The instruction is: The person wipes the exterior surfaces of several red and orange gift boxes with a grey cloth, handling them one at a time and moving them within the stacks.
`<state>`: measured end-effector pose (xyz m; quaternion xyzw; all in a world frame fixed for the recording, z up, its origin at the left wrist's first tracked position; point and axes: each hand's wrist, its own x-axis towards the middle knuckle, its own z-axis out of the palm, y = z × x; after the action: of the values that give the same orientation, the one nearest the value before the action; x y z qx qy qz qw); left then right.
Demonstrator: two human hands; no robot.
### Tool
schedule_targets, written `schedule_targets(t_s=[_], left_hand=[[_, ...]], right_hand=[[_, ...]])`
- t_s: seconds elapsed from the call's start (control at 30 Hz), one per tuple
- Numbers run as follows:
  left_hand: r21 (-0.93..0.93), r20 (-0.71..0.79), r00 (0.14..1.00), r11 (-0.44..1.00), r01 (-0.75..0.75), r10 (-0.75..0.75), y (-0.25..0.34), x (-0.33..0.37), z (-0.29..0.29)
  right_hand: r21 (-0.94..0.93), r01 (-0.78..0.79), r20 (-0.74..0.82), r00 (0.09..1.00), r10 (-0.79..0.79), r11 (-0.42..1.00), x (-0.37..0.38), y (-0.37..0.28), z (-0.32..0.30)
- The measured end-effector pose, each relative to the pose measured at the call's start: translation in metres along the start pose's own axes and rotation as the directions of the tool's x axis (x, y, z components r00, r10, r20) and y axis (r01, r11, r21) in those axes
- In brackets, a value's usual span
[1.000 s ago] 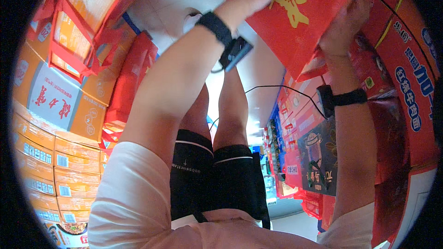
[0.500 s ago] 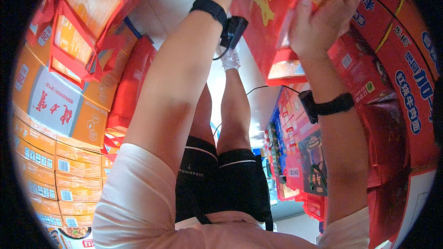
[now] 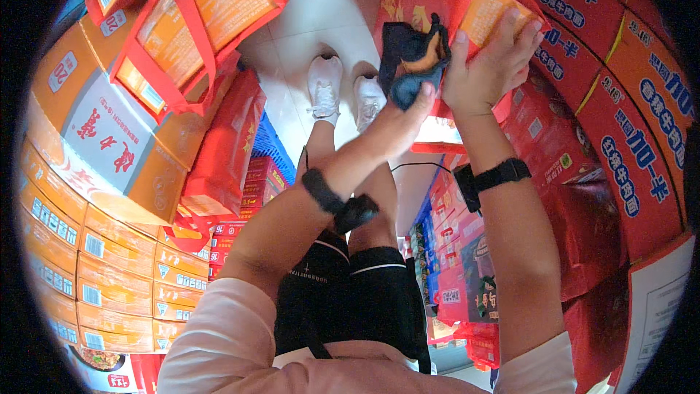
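My left hand [image 3: 405, 120] is closed round a bunched dark cloth [image 3: 405, 44] with orange and blue-grey patches, its thumb uppermost. The cloth lies against the front of a red gift bag [image 3: 467, 11], partly covering the gold print. An orange box [image 3: 488, 14] shows through the bag's side. My right hand [image 3: 488, 76] rests on that side, fingers stretched and spread over the box, with no cloth in it. The left fingers are mostly hidden behind the thumb and cloth.
Left, a red-handled bag [image 3: 219, 0] holds orange boxes above orange and grey cartons [image 3: 109, 146]. Shrink-wrapped orange packs [image 3: 117, 277] are stacked below. Red and orange noodle cartons [image 3: 620, 138] line the right. A blue crate [image 3: 273, 146] stands beyond a red bag [image 3: 230, 146].
My left hand has come down and right from the top edge, and the dark cloth has come into view in it. My right hand stays on the bag's side; the view has shifted slightly.
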<state>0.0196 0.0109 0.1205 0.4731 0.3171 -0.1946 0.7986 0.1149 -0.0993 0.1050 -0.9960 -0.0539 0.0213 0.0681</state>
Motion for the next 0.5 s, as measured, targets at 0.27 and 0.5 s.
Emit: schedule_targets(t_s=[0.27,0.5], left_hand=[[0.134,-0.005,0.908,0.9,0.415,-0.418,-0.147,0.182,-0.095],[-0.023,-0.134,0.852,0.861,0.508,-0.506,-0.135,0.118,-0.074]], right_hand=[[0.069,0.074,-0.016,0.997,-0.073,0.995,0.002,-0.01,0.007],[0.06,0.067,-0.039,0.997,-0.064,0.996,0.001,-0.003,0.007]])
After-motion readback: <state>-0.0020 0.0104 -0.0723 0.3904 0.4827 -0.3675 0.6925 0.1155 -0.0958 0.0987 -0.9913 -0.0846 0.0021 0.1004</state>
